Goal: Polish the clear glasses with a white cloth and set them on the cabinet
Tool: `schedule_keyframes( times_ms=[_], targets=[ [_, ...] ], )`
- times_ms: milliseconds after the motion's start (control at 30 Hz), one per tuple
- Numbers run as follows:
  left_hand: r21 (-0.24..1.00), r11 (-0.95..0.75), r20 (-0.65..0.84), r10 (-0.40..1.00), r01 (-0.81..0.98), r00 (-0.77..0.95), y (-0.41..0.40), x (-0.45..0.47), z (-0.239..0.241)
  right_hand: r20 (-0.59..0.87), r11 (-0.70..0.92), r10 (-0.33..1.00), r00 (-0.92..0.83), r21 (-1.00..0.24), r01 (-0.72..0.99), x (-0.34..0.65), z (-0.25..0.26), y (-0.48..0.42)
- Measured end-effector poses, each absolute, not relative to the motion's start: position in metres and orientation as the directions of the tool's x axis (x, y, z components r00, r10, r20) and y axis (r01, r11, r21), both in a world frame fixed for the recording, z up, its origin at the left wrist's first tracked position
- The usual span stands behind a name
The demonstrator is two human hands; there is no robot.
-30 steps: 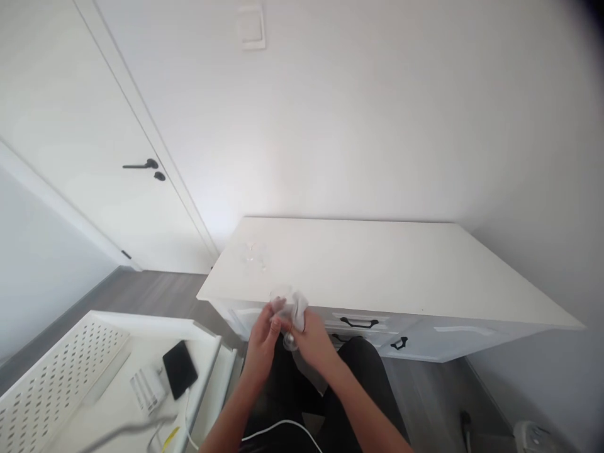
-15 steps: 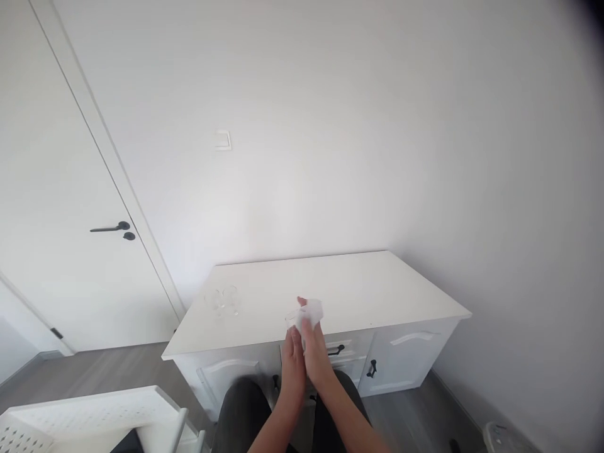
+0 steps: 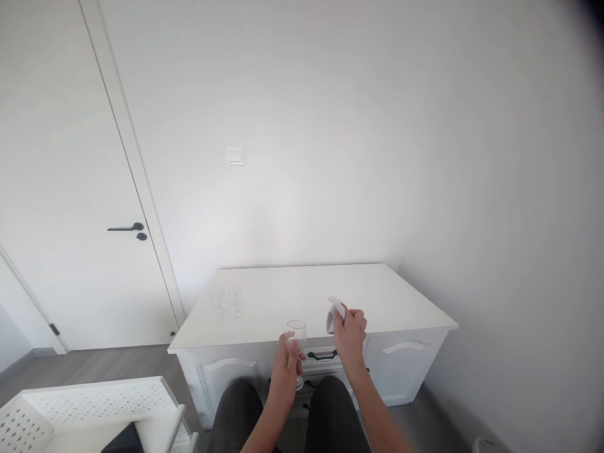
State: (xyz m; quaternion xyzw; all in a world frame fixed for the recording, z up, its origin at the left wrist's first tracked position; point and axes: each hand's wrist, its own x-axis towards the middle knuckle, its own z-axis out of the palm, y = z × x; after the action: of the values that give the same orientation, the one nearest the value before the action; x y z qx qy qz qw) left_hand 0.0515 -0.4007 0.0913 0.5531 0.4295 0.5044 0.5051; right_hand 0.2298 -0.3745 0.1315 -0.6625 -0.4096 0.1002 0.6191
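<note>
A clear stemmed glass [image 3: 297,331] stands upright in my left hand [image 3: 286,363], whose fingers wrap round its bowl; the foot shows below the hand. My right hand [image 3: 350,330] pinches a folded white tissue or cloth [image 3: 332,319], apart from the glass and to its right. Both hands are in front of the near edge of the white cabinet top [image 3: 302,296]. Toward the left of that top stand two more clear stemmed glasses, a nearer-right one [image 3: 234,301] and one beside it [image 3: 222,302], both faint against the white.
Below the top are cabinet doors and drawers with a black handle [image 3: 323,356]. My knees are close to the cabinet front. A white perforated cart [image 3: 101,402] with a dark object [image 3: 123,440] stands at lower left. Behind are a wall switch [image 3: 235,156] and a door [image 3: 70,189].
My hands were together around the white tissue; now they are apart. My right hand has moved right with the tissue, and the glass in my left hand is uncovered.
</note>
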Motion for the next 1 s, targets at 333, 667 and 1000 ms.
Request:
schedule_keyframes(
  times_ms=[333,667,1000],
  targets=[
    [0.956,-0.23,0.203,0.967,0.184,0.155,-0.414,0.051,0.075,0.182,0.006,0.777,0.603,-0.959,0.282,0.228,0.114,-0.384],
    [0.676,-0.374,0.382,0.915,0.635,0.131,-0.416,0.018,0.059,0.371,0.343,0.928,0.036,-0.887,0.309,0.202,0.132,-0.412],
    [0.538,-0.672,0.529,0.739,0.509,0.417,-0.427,-0.01,0.095,0.111,0.244,0.917,-0.383,-0.916,0.319,0.217,0.163,-0.45]
  ],
)
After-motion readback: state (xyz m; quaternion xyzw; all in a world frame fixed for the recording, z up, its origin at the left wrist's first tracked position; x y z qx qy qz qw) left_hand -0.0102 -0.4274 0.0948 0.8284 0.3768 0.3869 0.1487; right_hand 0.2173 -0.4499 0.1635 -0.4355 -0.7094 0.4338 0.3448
